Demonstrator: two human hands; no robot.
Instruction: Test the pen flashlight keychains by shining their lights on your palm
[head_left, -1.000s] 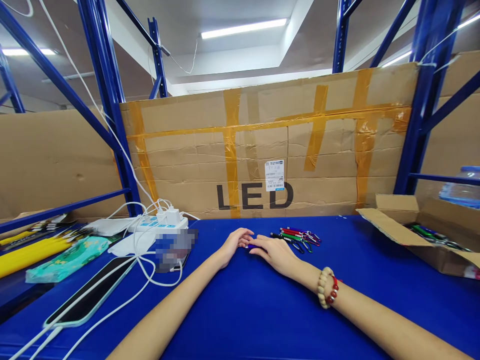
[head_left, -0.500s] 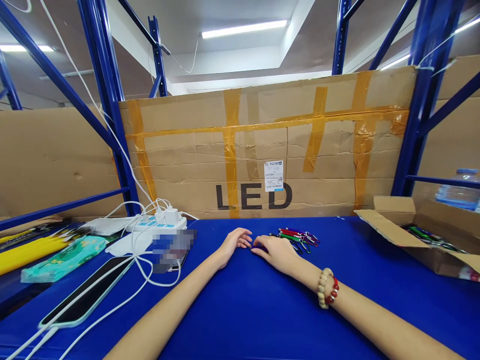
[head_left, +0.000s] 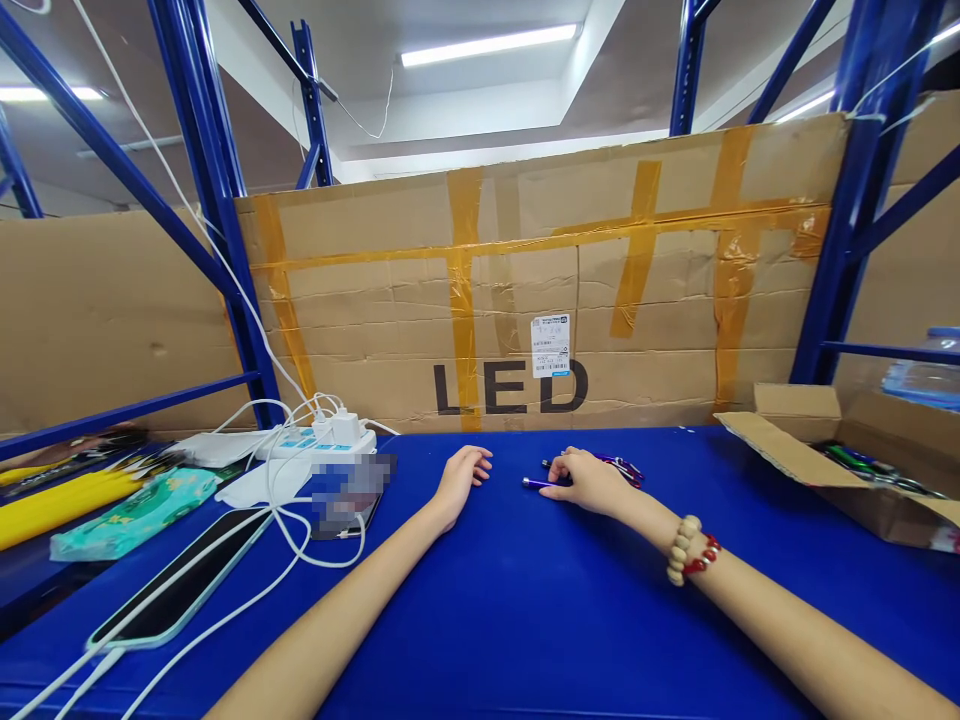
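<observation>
My right hand (head_left: pixel 589 482) is closed on a purple pen-like item (head_left: pixel 536 483), whose end sticks out to the left of the fingertips. The hand lies over a small pile of coloured metallic items (head_left: pixel 626 468), hiding most of it; only a few parts show beyond the knuckles. To the left, my left hand (head_left: pixel 461 482) rests on its side on the blue table surface (head_left: pixel 480 620), fingers loosely curled and apart, with nothing seen in it.
An open cardboard box (head_left: pixel 847 500) holding similar items stands at the right. On the left lie a phone (head_left: pixel 180 580), white cables, a power strip (head_left: pixel 356 440), a teal packet (head_left: pixel 127 515) and yellow items (head_left: pixel 67 510). A cardboard sheet (head_left: pixel 375 320) stands behind.
My right hand has moved right, away from my left hand and over the pile, and the purple item now shows at its fingertips. My left hand has shifted slightly left.
</observation>
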